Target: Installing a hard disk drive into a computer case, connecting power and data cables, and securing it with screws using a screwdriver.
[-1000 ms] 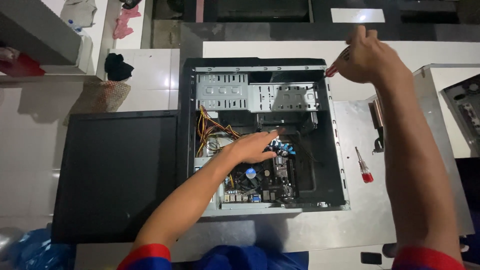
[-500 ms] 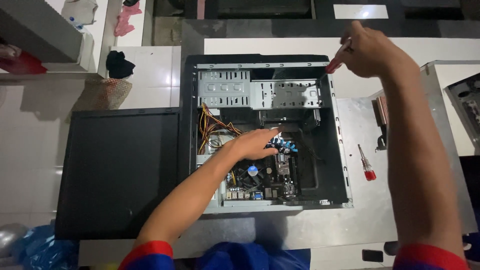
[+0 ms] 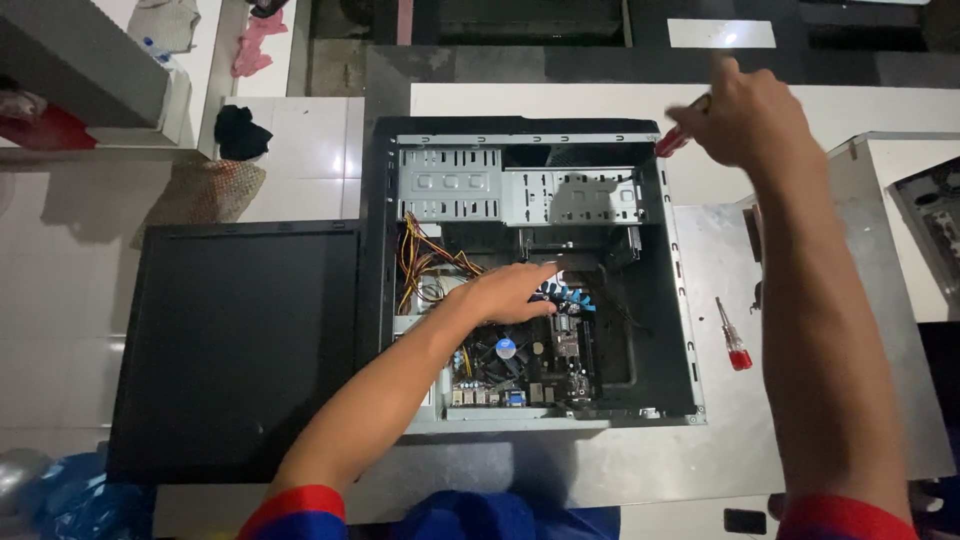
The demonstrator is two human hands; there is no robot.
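Note:
An open black computer case (image 3: 380,250) lies flat below me, with its motherboard (image 3: 530,370) and metal drive cage (image 3: 520,195) exposed. My left hand (image 3: 505,292) reaches inside, fingers resting on the board near some blue parts (image 3: 572,296) and a bundle of yellow and red cables (image 3: 425,262). My right hand (image 3: 750,115) is raised past the case's far right corner and grips a red-handled screwdriver (image 3: 672,138), of which only the handle end shows.
A black side panel (image 3: 235,350) lies left of the case. A second small red-handled screwdriver (image 3: 732,335) rests on the grey metal sheet (image 3: 720,440) to the right. Another open device (image 3: 935,235) sits at the right edge. White floor tiles and cloths lie at far left.
My right hand has swung the red-handled screwdriver slightly rightward above the case's far corner. My left hand has stayed inside the case on the board.

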